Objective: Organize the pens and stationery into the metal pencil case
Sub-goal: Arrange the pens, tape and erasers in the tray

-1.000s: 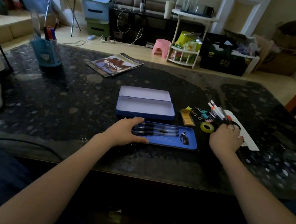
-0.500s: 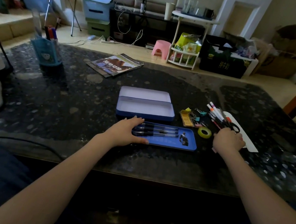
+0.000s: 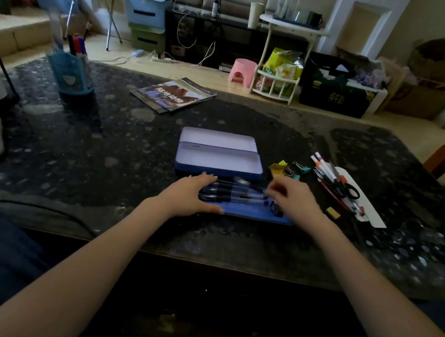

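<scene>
Head view looks down on a dark speckled stone table (image 3: 79,152). Mid-table lies an open blue metal pencil case (image 3: 218,157), its inside bare. Touching its near side is the blue inner tray (image 3: 249,211), which holds several black pens (image 3: 236,195) lying lengthwise and a dark clip (image 3: 277,209) at its right end. The left hand (image 3: 191,195) rests flat on the tray's left end, fingers straight. The right hand (image 3: 293,197) hovers over the tray's right end; blur hides whether its fingers pinch anything. Right of the case lie binder clips (image 3: 297,170), markers (image 3: 322,166), scissors (image 3: 346,188) and a white ruler (image 3: 368,210). Far left stands a blue pen holder (image 3: 71,73); a magazine (image 3: 173,94) lies beyond the case. A pink stool (image 3: 241,71) sits on the floor beyond.
</scene>
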`<state>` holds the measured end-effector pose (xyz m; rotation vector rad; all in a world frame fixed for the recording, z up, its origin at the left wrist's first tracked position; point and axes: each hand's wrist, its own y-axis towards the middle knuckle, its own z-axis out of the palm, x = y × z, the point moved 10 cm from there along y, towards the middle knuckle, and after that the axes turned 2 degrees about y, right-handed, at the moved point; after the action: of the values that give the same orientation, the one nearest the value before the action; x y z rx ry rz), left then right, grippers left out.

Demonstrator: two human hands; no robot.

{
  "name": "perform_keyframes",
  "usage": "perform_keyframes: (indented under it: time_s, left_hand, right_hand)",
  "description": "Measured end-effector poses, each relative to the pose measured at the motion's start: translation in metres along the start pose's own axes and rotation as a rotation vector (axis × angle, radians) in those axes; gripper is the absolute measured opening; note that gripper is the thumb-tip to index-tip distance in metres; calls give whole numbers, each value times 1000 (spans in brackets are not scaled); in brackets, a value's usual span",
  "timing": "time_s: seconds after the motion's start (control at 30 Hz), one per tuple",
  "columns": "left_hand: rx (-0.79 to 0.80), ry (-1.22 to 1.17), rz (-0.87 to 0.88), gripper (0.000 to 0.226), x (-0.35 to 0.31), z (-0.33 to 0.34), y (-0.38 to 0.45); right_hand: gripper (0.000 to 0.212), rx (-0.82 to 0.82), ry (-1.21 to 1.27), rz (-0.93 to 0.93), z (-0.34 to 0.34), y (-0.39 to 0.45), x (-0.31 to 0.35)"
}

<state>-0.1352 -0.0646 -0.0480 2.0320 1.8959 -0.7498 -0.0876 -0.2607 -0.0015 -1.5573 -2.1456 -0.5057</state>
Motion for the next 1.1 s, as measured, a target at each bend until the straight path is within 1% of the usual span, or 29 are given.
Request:
perform_keyframes:
  time_s: [0.03, 0.1, 0.13, 0.2, 0.3, 0.37, 0.43, 0.6, 0.7, 0.77, 0.83, 0.87, 0.93, 1.0, 1.03, 1.1]
  left_hand:
    - [-1, 2, 5, 92, -1, -1, 0]
    - [-5, 8, 14, 92, -4, -2, -1]
    - [-11, 9, 15, 92, -5, -2, -2]
    - [-27, 13, 16, 92, -6, -3, -4]
    - [-48, 22, 20, 92, -8, -4, -5]
    - [-45, 25, 24, 92, -9, -4, -5]
    - [-41, 29, 21, 92, -8, -3, -5]
    - [-40, 39, 19, 93, -4, -2, -2]
    - [-29, 18, 22, 92, -4, -2, -2]
    - [-20, 13, 29, 91, -4, -2, -3]
    - [-12, 22, 34, 92, -4, -1, -2]
    - [-10, 26, 34, 92, -3, -1, -1]
    - [-8, 19, 33, 93, -2, -1, 1]
    - [-7, 11, 33, 93, -1, -1, 2]
    - [-7, 10, 34, 93, -1, 0, 2]
    - [-7, 3, 34, 92, -2, 0, 1]
  right_hand:
    - [3, 80, -53, -68, 11, -3, 16]
    - [5, 152, -165, -178, 27, -8, 40]
    - [5, 174, -201, -197, 35, -9, 44]
    - [5, 193, -214, -174, 47, -8, 44]
    - [9, 112, -83, -107, 53, -5, 41]
    - [12, 31, -45, -95, 51, -3, 43]
    - [13, -7, -16, -86, 50, -2, 43]
    - [15, 15, -117, -145, 48, 1, 45]
    - [14, -96, -77, -153, 25, 4, 37]
    - [13, -220, -55, -86, 0, 10, 18]
    - [14, -327, -140, 2, -24, 18, -9]
    - [17, -334, -199, 39, -32, 24, -23]
    - [25, -263, -330, 106, -39, 36, -47]
    - [29, -159, -446, 218, -43, 42, -76]
    - [30, -120, -473, 289, -46, 41, -92]
    - [33, -97, -496, 387, -52, 35, -115]
